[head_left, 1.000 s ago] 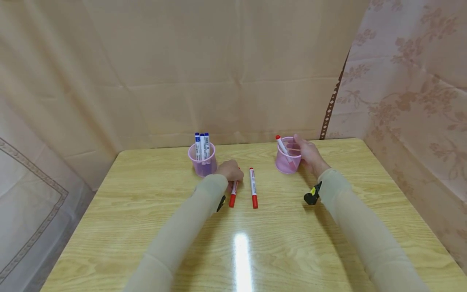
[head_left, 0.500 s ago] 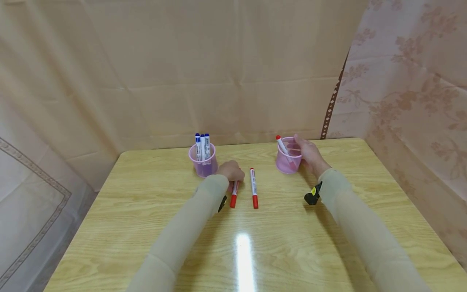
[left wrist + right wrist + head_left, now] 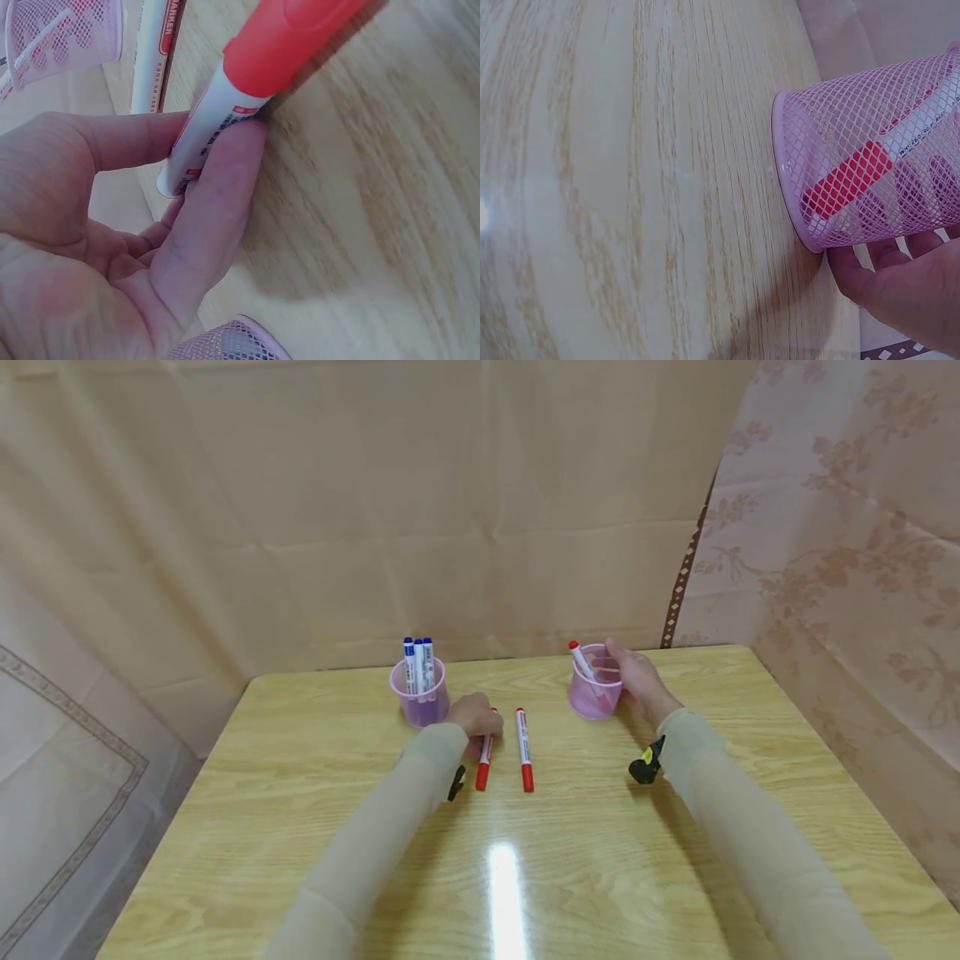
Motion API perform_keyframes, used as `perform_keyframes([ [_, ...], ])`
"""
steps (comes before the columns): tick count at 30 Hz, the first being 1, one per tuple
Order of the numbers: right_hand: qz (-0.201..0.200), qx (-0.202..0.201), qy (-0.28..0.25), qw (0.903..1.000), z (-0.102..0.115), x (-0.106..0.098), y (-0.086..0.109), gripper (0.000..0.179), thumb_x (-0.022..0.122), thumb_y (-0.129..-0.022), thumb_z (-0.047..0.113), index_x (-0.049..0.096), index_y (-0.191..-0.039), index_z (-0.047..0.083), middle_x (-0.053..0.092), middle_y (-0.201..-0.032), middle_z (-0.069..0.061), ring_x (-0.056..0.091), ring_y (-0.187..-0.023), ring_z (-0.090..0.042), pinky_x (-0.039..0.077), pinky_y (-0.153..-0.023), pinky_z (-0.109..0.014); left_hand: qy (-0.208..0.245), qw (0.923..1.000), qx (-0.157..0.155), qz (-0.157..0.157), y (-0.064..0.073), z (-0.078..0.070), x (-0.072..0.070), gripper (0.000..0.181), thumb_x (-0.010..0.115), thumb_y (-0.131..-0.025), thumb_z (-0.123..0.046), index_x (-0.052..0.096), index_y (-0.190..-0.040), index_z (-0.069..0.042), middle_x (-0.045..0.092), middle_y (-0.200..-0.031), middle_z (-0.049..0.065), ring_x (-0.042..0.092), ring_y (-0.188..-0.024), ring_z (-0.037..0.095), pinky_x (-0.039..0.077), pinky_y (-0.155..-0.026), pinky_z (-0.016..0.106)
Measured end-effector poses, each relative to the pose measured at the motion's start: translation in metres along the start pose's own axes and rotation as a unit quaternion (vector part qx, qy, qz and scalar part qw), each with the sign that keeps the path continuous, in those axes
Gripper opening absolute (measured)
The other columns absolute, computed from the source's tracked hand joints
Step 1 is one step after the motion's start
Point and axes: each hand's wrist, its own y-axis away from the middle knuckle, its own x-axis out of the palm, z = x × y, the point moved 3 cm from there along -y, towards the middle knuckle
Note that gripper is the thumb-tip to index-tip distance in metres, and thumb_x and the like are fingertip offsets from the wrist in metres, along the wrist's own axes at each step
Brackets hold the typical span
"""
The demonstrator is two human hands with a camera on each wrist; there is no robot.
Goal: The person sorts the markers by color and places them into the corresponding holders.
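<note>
My left hand (image 3: 476,716) pinches a red-capped whiteboard marker (image 3: 214,124) between thumb and fingers, close over the table. A second red marker (image 3: 524,752) lies just to its right, its red cap toward me. My right hand (image 3: 641,683) grips the right side of a pink mesh pen cup (image 3: 840,120), thumb up at the rim and fingers around the wall. Inside that cup one red marker (image 3: 582,660) leans to the left. Left of my left hand stands another pink mesh cup (image 3: 422,710) holding several blue-capped markers (image 3: 418,667) upright.
The wooden table (image 3: 585,877) ends at a beige curtain (image 3: 480,527) just behind the cups. A floral cloth (image 3: 862,610) hangs along the right side. A glare streak crosses the tabletop in front of me.
</note>
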Motion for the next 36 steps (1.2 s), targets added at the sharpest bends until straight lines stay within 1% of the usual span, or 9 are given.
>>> perform_keyframes([
  [7,0.001,0.006,0.014,0.9999,-0.002,0.0,-0.001,0.071,0.031,-0.107,0.056,0.041,-0.152,0.003,0.042,-0.153,-0.022,0.051,-0.124,-0.025,0.037,-0.113,-0.04,0.019,0.9998,0.008,0.007,0.002,0.001,-0.002,0.018,0.068,-0.085,-0.006,0.056,-0.099,-0.002,0.062,-0.069,0.014,0.061,-0.052,0.023,0.06,-0.055,0.035],
  [12,0.002,0.006,0.01,0.9999,-0.002,0.0,-0.003,0.071,0.032,-0.107,0.056,0.041,-0.152,0.002,0.042,-0.153,-0.023,0.055,-0.116,-0.019,0.042,-0.104,-0.034,-0.017,0.9992,0.034,0.015,0.005,-0.005,-0.007,0.011,0.063,-0.087,-0.008,0.058,-0.095,-0.002,0.065,-0.069,0.014,0.063,-0.055,0.023,0.059,-0.053,0.032],
  [15,0.004,0.007,0.016,0.9998,-0.002,-0.001,-0.003,0.07,0.031,-0.107,0.056,0.041,-0.153,0.003,0.041,-0.154,-0.022,0.053,-0.12,-0.022,0.041,-0.103,-0.034,-0.042,0.9976,0.054,0.009,0.006,-0.011,-0.012,0.013,0.064,-0.086,-0.011,0.059,-0.095,-0.003,0.066,-0.077,0.011,0.064,-0.061,0.022,0.056,-0.055,0.03],
  [19,0.008,0.008,0.015,0.9998,-0.001,-0.002,-0.002,0.069,0.03,-0.108,0.054,0.039,-0.154,0.003,0.04,-0.155,-0.022,0.048,-0.129,-0.028,0.037,-0.112,-0.041,-0.027,0.9977,0.059,0.022,0.008,-0.018,-0.019,0.019,0.066,-0.086,-0.011,0.058,-0.101,-0.002,0.062,-0.09,0.013,0.068,-0.073,0.026,0.06,-0.067,0.033],
  [22,0.011,0.006,0.015,0.9998,-0.001,-0.002,-0.002,0.068,0.03,-0.108,0.053,0.039,-0.154,0.004,0.04,-0.156,-0.021,0.048,-0.13,-0.028,0.034,-0.116,-0.045,0.001,0.9973,0.054,0.049,0.012,-0.022,-0.024,0.023,0.065,-0.088,-0.011,0.056,-0.106,0.0,0.062,-0.094,0.015,0.07,-0.074,0.029,0.061,-0.072,0.037],
  [27,0.007,0.007,0.02,0.9997,0.0,-0.002,-0.002,0.07,0.031,-0.107,0.055,0.04,-0.153,0.004,0.04,-0.155,-0.021,0.048,-0.129,-0.028,0.037,-0.113,-0.042,0.043,0.9916,0.033,0.117,0.022,-0.029,-0.029,0.026,0.065,-0.093,-0.011,0.053,-0.113,-0.001,0.061,-0.097,0.014,0.065,-0.065,0.023,0.06,-0.065,0.031],
  [31,0.004,0.005,0.025,0.9997,-0.001,-0.002,-0.002,0.07,0.03,-0.107,0.055,0.04,-0.153,0.003,0.041,-0.154,-0.022,0.047,-0.131,-0.03,0.039,-0.108,-0.038,0.043,0.9843,0.029,0.169,0.03,-0.037,-0.03,0.034,0.063,-0.094,-0.01,0.054,-0.123,0.005,0.059,-0.093,0.012,0.062,-0.064,0.02,0.059,-0.064,0.028],
  [33,0.006,-0.001,0.021,0.9998,-0.001,-0.003,-0.001,0.07,0.03,-0.107,0.055,0.041,-0.152,0.002,0.042,-0.154,-0.023,0.048,-0.129,-0.03,0.039,-0.108,-0.039,0.04,0.9793,0.028,0.196,0.027,-0.041,-0.028,0.038,0.063,-0.095,-0.01,0.055,-0.127,0.008,0.06,-0.089,0.011,0.063,-0.064,0.02,0.059,-0.063,0.028],
  [36,0.006,-0.006,0.022,0.9997,-0.001,-0.003,0.0,0.07,0.031,-0.107,0.054,0.041,-0.151,0.001,0.043,-0.153,-0.024,0.051,-0.124,-0.028,0.04,-0.11,-0.041,0.033,0.9649,0.027,0.259,0.017,-0.044,-0.023,0.038,0.063,-0.098,-0.011,0.057,-0.129,0.01,0.061,-0.086,0.011,0.065,-0.067,0.021,0.06,-0.063,0.029],
])
